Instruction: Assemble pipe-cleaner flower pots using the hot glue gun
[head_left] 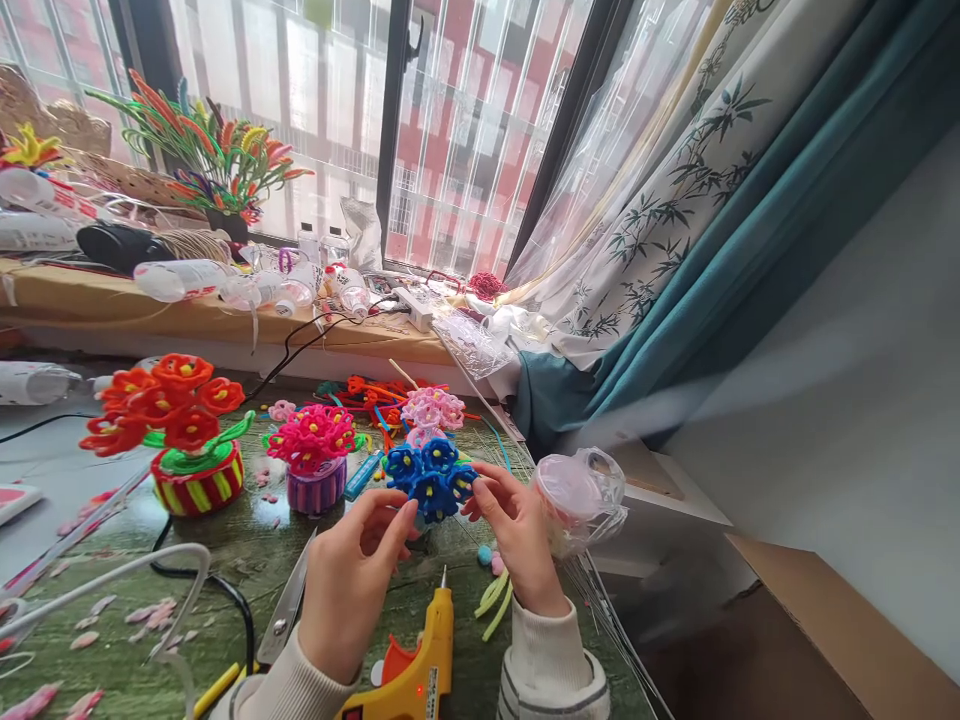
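A bunch of blue pipe-cleaner flowers (431, 478) with yellow centres is between my two hands, above the table. My left hand (356, 570) is at its lower left, fingers curled, thumb and fingertips closed at the petals' edge. At the right edge, my right hand (517, 530) pinches an outer blue flower between thumb and fingers. The underside of the bunch is mostly hidden. Just behind it are pink pipe-cleaner flowers (433, 408). Below, between my forearms, lies a yellow hot glue gun (429, 655), nozzle pointing away and a red light showing.
Left stand a red flower pot (196, 485) and a purple pot (316, 487) with magenta flowers. Scissors (289, 600) lie by my left wrist, near a black cable (236, 595). Pompoms (485, 554) and a plastic-wrapped tub (574, 490) are right. Bottles (180, 280) crowd the windowsill.
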